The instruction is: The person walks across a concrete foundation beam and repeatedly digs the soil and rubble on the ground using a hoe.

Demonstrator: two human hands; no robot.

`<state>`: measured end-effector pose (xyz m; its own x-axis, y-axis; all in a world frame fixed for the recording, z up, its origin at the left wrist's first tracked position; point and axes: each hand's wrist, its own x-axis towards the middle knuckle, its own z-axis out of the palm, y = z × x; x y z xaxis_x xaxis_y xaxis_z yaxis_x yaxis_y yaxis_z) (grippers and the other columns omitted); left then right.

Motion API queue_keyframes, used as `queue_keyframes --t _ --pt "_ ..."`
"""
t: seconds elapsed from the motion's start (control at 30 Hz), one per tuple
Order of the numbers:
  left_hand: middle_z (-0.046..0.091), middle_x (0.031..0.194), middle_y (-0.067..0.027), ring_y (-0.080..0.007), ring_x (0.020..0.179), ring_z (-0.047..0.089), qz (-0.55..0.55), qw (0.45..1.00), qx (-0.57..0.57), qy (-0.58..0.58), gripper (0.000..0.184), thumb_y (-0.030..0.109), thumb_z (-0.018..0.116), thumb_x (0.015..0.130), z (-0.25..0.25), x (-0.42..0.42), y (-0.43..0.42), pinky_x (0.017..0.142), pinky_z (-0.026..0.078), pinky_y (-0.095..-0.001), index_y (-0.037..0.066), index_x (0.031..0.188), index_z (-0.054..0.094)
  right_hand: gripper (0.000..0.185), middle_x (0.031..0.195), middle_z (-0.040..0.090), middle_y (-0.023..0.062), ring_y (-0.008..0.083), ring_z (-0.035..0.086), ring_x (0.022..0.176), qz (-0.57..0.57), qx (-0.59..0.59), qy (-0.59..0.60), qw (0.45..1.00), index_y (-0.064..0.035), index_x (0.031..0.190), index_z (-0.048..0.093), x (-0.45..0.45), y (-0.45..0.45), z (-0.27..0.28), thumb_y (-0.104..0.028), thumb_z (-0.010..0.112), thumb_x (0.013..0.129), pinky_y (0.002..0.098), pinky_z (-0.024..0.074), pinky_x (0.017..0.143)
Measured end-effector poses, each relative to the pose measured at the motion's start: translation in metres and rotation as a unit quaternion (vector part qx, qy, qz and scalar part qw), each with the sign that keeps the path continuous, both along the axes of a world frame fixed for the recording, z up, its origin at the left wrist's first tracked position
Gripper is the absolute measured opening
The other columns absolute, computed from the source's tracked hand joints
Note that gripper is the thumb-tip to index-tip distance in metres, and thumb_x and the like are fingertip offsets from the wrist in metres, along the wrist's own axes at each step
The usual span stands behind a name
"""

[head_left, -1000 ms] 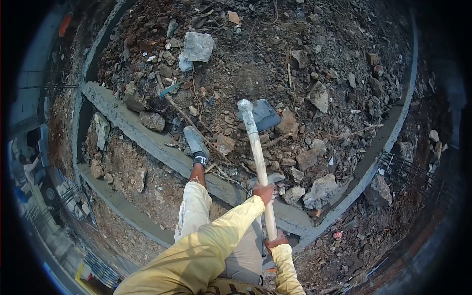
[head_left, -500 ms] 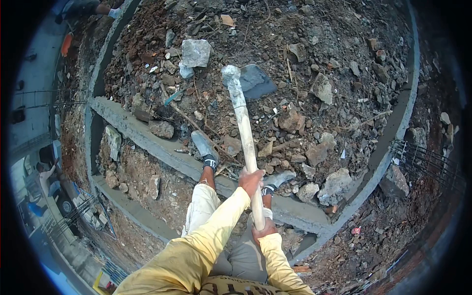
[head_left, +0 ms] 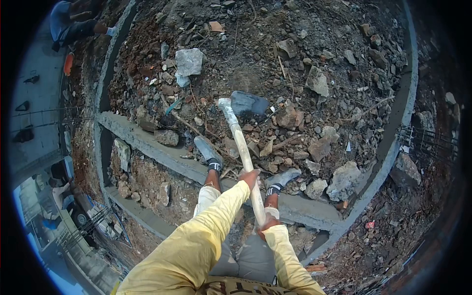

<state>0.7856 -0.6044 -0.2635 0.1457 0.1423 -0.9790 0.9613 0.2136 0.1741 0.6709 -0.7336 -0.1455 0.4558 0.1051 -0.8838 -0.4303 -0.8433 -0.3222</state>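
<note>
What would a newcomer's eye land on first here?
Probably the hoe at the centre, its wooden handle gripped by the left hand partway along and the right hand near the end. The bright yellow sleeves below also stand out. Then comes the pale, blocky stone up and left of the hoe's dark blade.

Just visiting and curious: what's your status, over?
Left hand, right hand gripping hoe. Blade at soil, contact unclear. Brown rock close by.
</note>
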Motion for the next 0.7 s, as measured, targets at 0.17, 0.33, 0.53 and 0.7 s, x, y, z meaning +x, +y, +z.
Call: queue_keyframes --t 0.17,0.33,0.53,0.7 --pt "0.060 0.072 -0.0091 -0.0201 0.055 0.059 0.023 0.994 -0.023 0.105 0.031 0.025 0.065 0.079 -0.020 -0.107 -0.025 0.051 0.051 -0.0334 0.000 0.097 0.058 0.049 0.097 0.061 0.0241 0.0403 0.059 0.093 -0.050 0.003 0.042 0.998 0.0000 0.105 0.055 -0.046 -0.017 0.022 -0.033 0.068 0.070 0.0457 0.0463 0.085" --pt "0.061 0.074 -0.0090 -0.0180 0.058 0.059 0.000 0.999 0.017 0.052 0.029 0.022 0.065 0.077 0.005 -0.089 -0.014 0.052 0.050 -0.0323 0.001 0.095 0.058 0.051 0.098 0.060 0.0246 0.0405 0.059 0.094 -0.114 0.041 0.053 0.991 0.0005 0.105 0.055 -0.062 -0.003 0.034 -0.034 0.068 0.071 0.0460 0.0463 0.085" --pt "0.052 0.070 -0.0044 -0.0134 0.053 0.050 0.012 0.993 0.014 -0.113 0.029 0.009 0.066 0.073 0.072 0.033 0.032 0.049 0.042 -0.0272 0.004 0.095 0.047 0.053 0.099 0.060 0.0253 0.0408 0.058 0.096 -0.137 0.100 -0.010 0.985 0.0012 0.106 0.055 0.012 0.043 0.028 -0.036 0.068 0.071 0.0463 0.0464 0.085" --pt "0.052 0.067 -0.0030 -0.0119 0.055 0.051 0.028 0.953 0.042 -0.298 0.029 0.012 0.067 0.075 0.158 0.182 0.103 0.050 0.042 -0.0266 0.003 0.094 0.046 0.042 0.098 0.061 0.0197 0.0394 0.056 0.096 -0.122 0.201 -0.147 0.961 -0.0054 0.103 0.059 0.156 0.113 0.020 -0.031 0.068 0.071 0.0467 0.0455 0.085"
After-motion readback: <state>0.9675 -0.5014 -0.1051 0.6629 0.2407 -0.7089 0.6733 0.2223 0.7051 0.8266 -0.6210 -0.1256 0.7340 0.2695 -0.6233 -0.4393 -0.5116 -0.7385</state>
